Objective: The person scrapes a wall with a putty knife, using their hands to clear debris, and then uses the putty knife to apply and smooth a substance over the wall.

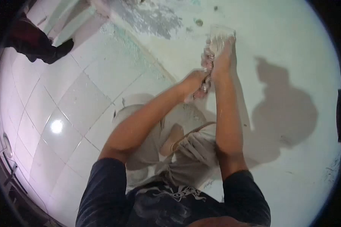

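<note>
My right hand (224, 56) reaches far up over the pale surface, closed at the near edge of a pale, flat, blade-like piece (222, 31) smeared with white. Just below and to its left, my left hand (196, 84) is closed around something small that I cannot make out. The two hands are close together, nearly touching. White residue coats the fingers of both, and their exact outlines are hard to separate.
A smooth pale surface (288, 45) bears my shadow and a grey rough patch (151, 19). White tiles (79, 98) lie to the left. At the upper left is another person's dark-clad leg and shoe (60, 51). A round white container (136, 99) stands behind my left forearm.
</note>
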